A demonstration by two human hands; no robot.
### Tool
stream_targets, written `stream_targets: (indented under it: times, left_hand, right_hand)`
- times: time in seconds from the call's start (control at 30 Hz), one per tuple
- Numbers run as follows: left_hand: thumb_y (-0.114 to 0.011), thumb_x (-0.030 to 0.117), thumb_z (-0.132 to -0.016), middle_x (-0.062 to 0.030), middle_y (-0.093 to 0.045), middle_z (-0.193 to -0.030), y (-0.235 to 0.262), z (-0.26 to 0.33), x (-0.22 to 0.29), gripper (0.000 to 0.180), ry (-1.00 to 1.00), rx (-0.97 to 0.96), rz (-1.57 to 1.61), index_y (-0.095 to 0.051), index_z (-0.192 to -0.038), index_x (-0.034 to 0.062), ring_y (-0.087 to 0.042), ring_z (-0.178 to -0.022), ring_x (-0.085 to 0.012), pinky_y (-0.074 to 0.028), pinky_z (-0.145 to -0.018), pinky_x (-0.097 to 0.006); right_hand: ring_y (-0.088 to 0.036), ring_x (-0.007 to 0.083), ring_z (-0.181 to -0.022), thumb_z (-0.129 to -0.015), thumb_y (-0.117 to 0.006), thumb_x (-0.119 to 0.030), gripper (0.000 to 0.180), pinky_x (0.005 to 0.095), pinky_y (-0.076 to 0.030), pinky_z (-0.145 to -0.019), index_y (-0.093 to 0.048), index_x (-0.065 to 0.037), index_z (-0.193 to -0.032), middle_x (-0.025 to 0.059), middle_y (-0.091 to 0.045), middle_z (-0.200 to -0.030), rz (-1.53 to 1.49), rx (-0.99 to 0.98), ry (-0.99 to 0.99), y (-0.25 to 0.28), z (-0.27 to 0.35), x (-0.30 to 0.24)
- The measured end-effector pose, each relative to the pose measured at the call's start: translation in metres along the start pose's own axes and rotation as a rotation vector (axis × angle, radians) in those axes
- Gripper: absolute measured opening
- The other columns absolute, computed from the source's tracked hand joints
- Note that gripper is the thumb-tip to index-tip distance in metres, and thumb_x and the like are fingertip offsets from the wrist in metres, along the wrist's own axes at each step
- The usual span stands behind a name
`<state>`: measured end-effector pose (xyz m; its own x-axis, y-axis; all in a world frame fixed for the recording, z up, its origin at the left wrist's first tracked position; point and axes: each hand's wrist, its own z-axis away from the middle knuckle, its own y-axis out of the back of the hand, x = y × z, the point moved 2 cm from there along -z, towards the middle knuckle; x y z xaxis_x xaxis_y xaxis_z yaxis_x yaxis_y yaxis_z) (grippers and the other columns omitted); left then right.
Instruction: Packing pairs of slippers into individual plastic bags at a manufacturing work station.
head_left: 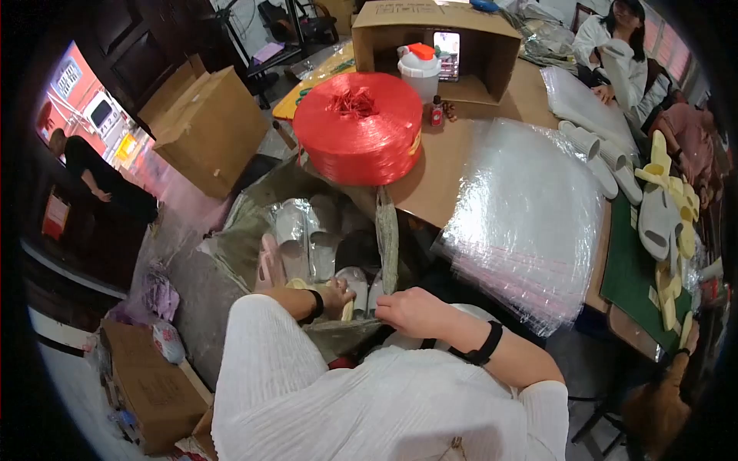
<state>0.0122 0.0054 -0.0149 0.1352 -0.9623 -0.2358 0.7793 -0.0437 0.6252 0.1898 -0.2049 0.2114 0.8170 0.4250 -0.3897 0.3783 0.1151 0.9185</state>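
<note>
The left hand is being held inside the mouth of an olive woven sack, its fingers being curled at a partly hidden pale yellow slipper; whether this is being gripped cannot be told. The right hand is being held just to its right, at the sack's rim, with fingers being bent in toward the thumb; whether anything is being pinched there cannot be told. Directly beyond the left hand, grey slippers are being contained in the sack, clear wrapping being seen around some, and a pink slipper is being seen to their left. Ahead of both hands, reach is being bounded by the edge of a table, on which a red twine roll is being supported. Ahead and to the right of the right hand, clear plastic bags are being carried there, their pink-lined ends being extended past the edge. Farther right, a green mat is being partly covered by slippers. To the left hand's left, a strip of floor is being bordered by the sack.
</note>
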Motion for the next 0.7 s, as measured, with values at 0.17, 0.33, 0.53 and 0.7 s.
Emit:
stream_targets:
  times: [0.17, 0.33, 0.53, 0.7]
  left_hand:
    - [-0.094, 0.043, -0.050, -0.0296, 0.001, -0.158, 0.057, 0.036, -0.033, 0.135, -0.346, -0.135, 0.572, -0.011, -0.156, 0.0260, -0.017, -0.144, -0.0472, -0.036, -0.109, -0.053]
    - [-0.070, 0.037, -0.081, -0.0185, -0.070, -0.098, 0.244, 0.157, -0.017, 0.047, -0.057, 0.255, 0.340, -0.064, -0.118, 0.0093, -0.066, -0.092, -0.0371, -0.052, -0.081, -0.047]
    - [-0.065, 0.012, -0.090, -0.0129, -0.069, -0.108, 0.374, 0.231, 0.065, 0.031, -0.567, 0.973, 0.905, -0.063, -0.120, 0.0043, -0.070, -0.091, -0.0219, -0.054, -0.078, -0.032]
    - [-0.060, 0.007, -0.093, -0.0059, -0.068, -0.111, 0.455, 0.263, 0.099, 0.027, -1.012, 0.888, 0.986, -0.062, -0.120, 0.0030, -0.068, -0.092, -0.0149, -0.053, -0.080, -0.029]
  right_hand:
    - [-0.066, 0.0271, -0.090, -0.082, -0.067, -0.014, 0.028, 0.0392, -0.054, -0.072, -0.063, -0.012, -0.110, 0.0058, -0.062, -0.104, -0.231, 0.126, -0.078, 0.035, 0.033, -0.012]
    - [-0.066, 0.0260, -0.086, -0.087, -0.066, -0.016, 0.026, 0.0361, -0.054, -0.071, -0.065, -0.014, -0.113, 0.0026, -0.064, -0.112, -0.226, 0.361, -0.183, 0.065, 0.078, -0.021]
    - [-0.066, 0.0251, -0.082, -0.087, -0.068, -0.015, 0.016, 0.0345, -0.054, -0.069, -0.069, -0.012, -0.103, 0.0049, -0.068, -0.100, -0.201, 0.491, -0.410, 0.089, 0.137, -0.026]
    - [-0.064, 0.0305, -0.077, -0.081, -0.071, -0.002, 0.018, 0.0355, -0.052, -0.068, -0.069, -0.006, -0.098, 0.0101, -0.065, -0.087, -0.224, 0.695, -0.453, 0.104, 0.186, -0.029]
